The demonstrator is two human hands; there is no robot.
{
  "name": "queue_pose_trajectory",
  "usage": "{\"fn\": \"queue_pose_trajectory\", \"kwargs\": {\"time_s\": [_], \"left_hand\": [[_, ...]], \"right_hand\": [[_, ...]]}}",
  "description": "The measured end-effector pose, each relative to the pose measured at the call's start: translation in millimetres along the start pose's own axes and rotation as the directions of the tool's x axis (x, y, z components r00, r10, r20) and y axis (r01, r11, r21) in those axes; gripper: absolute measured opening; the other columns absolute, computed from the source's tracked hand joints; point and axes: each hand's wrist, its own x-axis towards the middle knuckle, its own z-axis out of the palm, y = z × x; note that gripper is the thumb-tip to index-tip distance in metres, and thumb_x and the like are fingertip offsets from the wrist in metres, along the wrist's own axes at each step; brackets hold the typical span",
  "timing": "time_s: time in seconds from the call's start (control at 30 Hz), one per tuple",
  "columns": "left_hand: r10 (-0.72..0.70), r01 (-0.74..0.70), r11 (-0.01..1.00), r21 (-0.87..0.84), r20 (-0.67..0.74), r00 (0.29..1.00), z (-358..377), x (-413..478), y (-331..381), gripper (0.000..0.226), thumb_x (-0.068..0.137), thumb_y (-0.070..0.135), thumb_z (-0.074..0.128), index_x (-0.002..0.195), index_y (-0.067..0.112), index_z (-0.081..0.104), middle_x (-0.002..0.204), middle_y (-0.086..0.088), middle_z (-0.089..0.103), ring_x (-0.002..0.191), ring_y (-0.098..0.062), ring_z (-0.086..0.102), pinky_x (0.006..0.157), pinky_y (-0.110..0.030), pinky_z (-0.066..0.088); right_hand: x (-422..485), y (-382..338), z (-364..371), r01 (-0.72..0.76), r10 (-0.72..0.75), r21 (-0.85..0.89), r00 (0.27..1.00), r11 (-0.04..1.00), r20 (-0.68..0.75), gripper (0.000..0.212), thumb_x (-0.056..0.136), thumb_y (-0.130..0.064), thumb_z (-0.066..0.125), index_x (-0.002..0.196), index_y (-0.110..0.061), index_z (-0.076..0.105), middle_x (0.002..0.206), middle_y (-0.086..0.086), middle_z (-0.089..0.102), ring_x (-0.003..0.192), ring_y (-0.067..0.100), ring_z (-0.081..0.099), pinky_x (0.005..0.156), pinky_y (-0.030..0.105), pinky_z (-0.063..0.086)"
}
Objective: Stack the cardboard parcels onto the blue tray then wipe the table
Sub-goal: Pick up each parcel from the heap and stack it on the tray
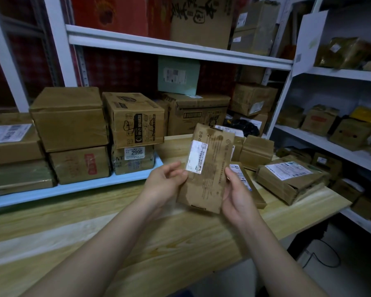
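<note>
— Which step is this?
— Stacking, I'd say. A flat parcel [208, 168] is held up over the table [116, 228], with the left hand [167, 179] and right hand [236, 194] each keeping a grip pinched on a long edge.
— And the blue tray [73, 187]?
— Off to the left, with boxes [69, 118] piled on it. Next it needs carrying across to a level spot on top. More parcels [287, 179] wait on the right, so wiping looks far off.
</note>
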Motion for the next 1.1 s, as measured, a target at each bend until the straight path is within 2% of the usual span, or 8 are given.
{"fn": "queue_pose_trajectory", "kwargs": {"time_s": [0.1,0.23,0.4,0.57,0.7,0.8,0.9,1.1], "left_hand": [[0.038,-0.038,0.999,-0.006,0.003,0.999,-2,-3,2,0.031,0.092,0.002,0.06,0.122,0.01,0.063,0.11,-0.004,0.068,0.078,0.001,0.061,0.062,-0.005,0.049],[0.131,-0.124,0.987,0.098,-0.067,0.989,-10,0,1,0.034,0.089,0.003,0.065,0.117,0.021,0.069,0.103,-0.001,0.067,0.083,-0.007,0.058,0.075,-0.016,0.047],[0.074,-0.07,0.996,0.049,-0.088,0.993,-12,2,-1,0.032,0.09,0.011,0.066,0.119,0.025,0.066,0.072,0.001,0.051,0.069,-0.013,0.052,0.075,-0.025,0.045],[0.009,-0.022,0.991,-0.129,-0.103,0.995,-8,-10,11,0.016,0.101,0.029,0.047,0.108,0.029,0.061,0.081,0.0,0.064,0.062,-0.012,0.062,0.056,-0.019,0.044],[-0.016,0.01,0.995,-0.097,-0.061,0.998,-13,-17,18,0.031,0.102,0.045,0.035,0.103,0.029,0.062,0.095,0.001,0.072,0.08,-0.015,0.07,0.066,-0.028,0.04],[-0.018,0.014,0.997,-0.074,-0.053,0.998,-15,-22,20,0.038,0.098,0.053,0.039,0.108,0.026,0.063,0.1,0.001,0.073,0.091,-0.018,0.069,0.072,-0.031,0.043],[-0.018,0.014,0.996,-0.089,-0.036,0.999,-18,-29,22,0.028,0.093,0.044,0.057,0.11,0.023,0.064,0.095,0.001,0.071,0.079,-0.014,0.066,0.075,-0.031,0.044],[0.099,-0.106,0.982,-0.156,-0.054,0.994,-25,-37,28,0.029,0.09,0.01,0.064,0.117,0.021,0.06,0.088,0.008,0.073,0.065,-0.003,0.063,0.053,-0.018,0.047]], "right_hand": [[-1,-1,4,0.057,-0.056,-0.018,0.997,0.998,0.054,0.04,0.102,-0.021,0.047,0.138,-0.005,0.053,0.136,0.02,0.06,0.129,0.034,0.054,0.11,0.053,0.041],[-6,-5,10,0.151,-0.141,-0.159,0.987,0.976,0.076,0.034,0.101,-0.014,0.049,0.133,-0.018,0.059,0.126,0.002,0.07,0.114,0.014,0.066,0.099,0.038,0.049],[-10,-7,12,0.198,-0.187,-0.247,0.98,0.948,0.07,0.039,0.096,-0.014,0.058,0.133,-0.024,0.059,0.132,0.008,0.065,0.122,0.021,0.062,0.103,0.04,0.05],[-18,-7,11,0.251,-0.236,-0.326,0.968,0.911,0.085,0.037,0.093,-0.003,0.06,0.114,-0.033,0.066,0.114,-0.005,0.071,0.115,0.017,0.062,0.107,0.035,0.046],[-20,-7,8,0.246,-0.227,-0.319,0.969,0.915,0.097,0.044,0.091,0.005,0.059,0.118,-0.028,0.067,0.122,0.005,0.07,0.121,0.026,0.059,0.111,0.045,0.042],[-26,-11,13,0.216,-0.195,-0.224,0.974,0.95,0.112,0.041,0.089,0.01,0.056,0.115,-0.019,0.069,0.12,0.012,0.068,0.116,0.026,0.06,0.1,0.036,0.053],[-27,-11,16,0.188,-0.179,-0.117,0.98,0.975,0.086,0.038,0.089,0.015,0.052,0.111,-0.01,0.071,0.13,0.013,0.065,0.122,0.027,0.06,0.083,0.029,0.06],[-34,-14,33,0.227,-0.219,-0.144,0.973,0.963,0.072,0.044,0.091,0.002,0.059,0.131,-0.015,0.059,0.122,0.004,0.071,0.113,0.023,0.067,0.091,0.037,0.058]]}}
